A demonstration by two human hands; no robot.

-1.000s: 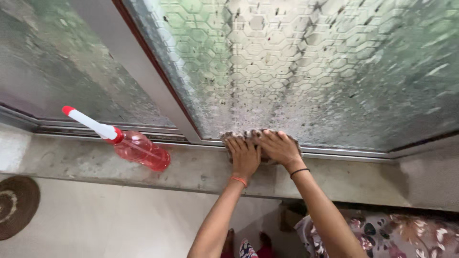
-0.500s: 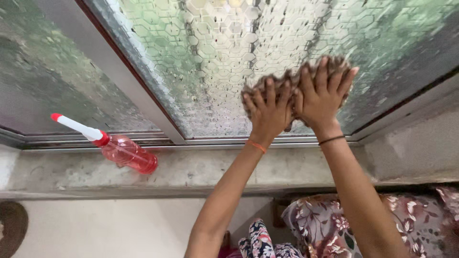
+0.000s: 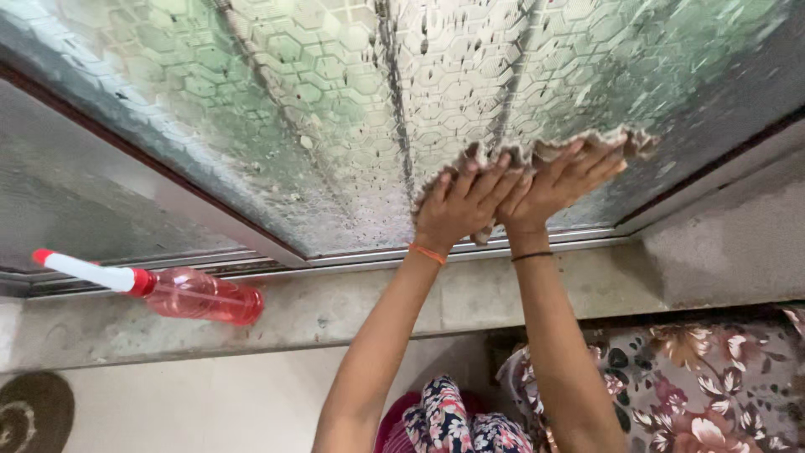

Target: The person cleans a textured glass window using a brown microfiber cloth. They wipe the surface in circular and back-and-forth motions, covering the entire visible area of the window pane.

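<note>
Your hands had climbed from the sill up the patterned glass pane [image 3: 335, 109] — left hand [image 3: 457, 210] and right hand [image 3: 558, 180] side by side, fingers spread flat, pinning the cloth [image 3: 537, 155] to it. Even pressure and overlapping strokes suited this wiping best.

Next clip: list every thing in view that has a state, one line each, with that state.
Left hand: flat, fingers spread, pressing the cloth to the glass.
Right hand: flat beside the left, also pressing the cloth.
Cloth: spread against the pane, mostly hidden under both hands.
Window pane: patterned glass, wet and speckled with droplets.
Spray bottle: lying on its side on the sill, pink liquid inside.
Sill: stained, mottled.
</note>
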